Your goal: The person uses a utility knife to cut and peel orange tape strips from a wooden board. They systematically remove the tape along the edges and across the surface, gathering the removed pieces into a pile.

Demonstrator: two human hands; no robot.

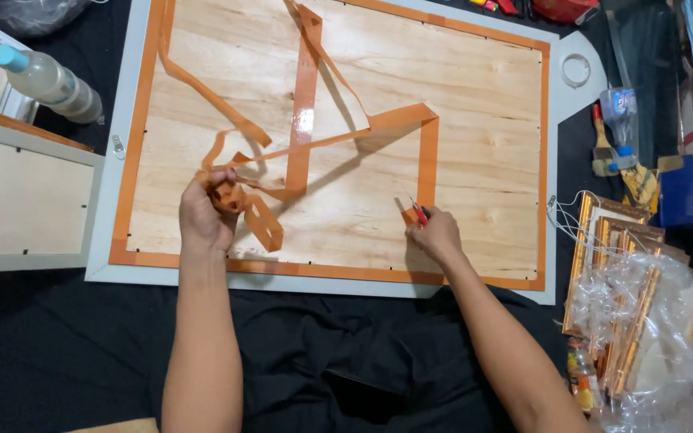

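We grip bunched orange tape (pixel 238 196) in left hand (pixel 202 212); strip runs right toward right hand (pixel 436 232), fingers closed on red-handled tool (pixel 419 212), tip pointing up-left. Clear bottle (pixel 50 80) upper left.

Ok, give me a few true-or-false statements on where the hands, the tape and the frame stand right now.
1. The left hand grips a bunched wad of orange tape. True.
2. The right hand is empty. False: it holds a small red-handled tool against the wooden board.
3. All the tape lies flat along the frame's edges. False: long loose strips arch and twist over the board, while tape remains along the right and bottom edges.
4. A plastic bottle with a blue cap lies to the upper left of the grey frame. True.
5. Gold-coloured frames in clear plastic wrap sit on the left. False: they are at the right.
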